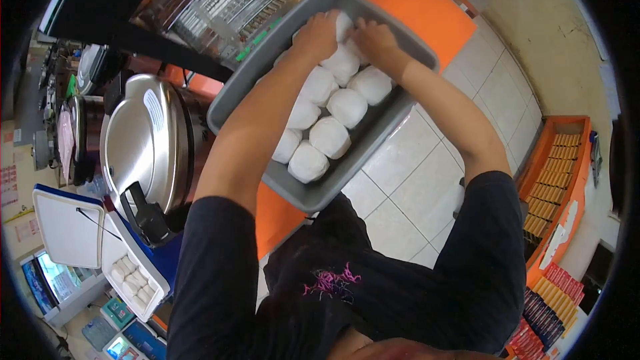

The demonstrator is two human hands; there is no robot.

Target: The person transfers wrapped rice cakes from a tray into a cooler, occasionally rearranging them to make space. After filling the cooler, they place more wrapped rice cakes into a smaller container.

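Note:
Several white rounded bundles (pixel 347 108), apparently wrapped, lie in rows inside a deep grey plastic tub (pixel 319 201). At the tub's far end, one white bundle (pixel 343 25) sits between my two hands. My left hand (pixel 317 37) curls over its left side, with the fingers partly hidden. From the right, my right hand (pixel 377 43) bends its fingers against the same bundle; they are somewhat blurred. My left forearm covers part of the bundles on the left side of the tub.
A large steel cooker with a lid (pixel 143 140) stands to the left. Below it, an open white cooler box (pixel 137 247) holds more white bundles. Beneath the tub is an orange surface (pixel 420 13). An orange rack (pixel 557 180) stands right of the tiled floor (pixel 393 173).

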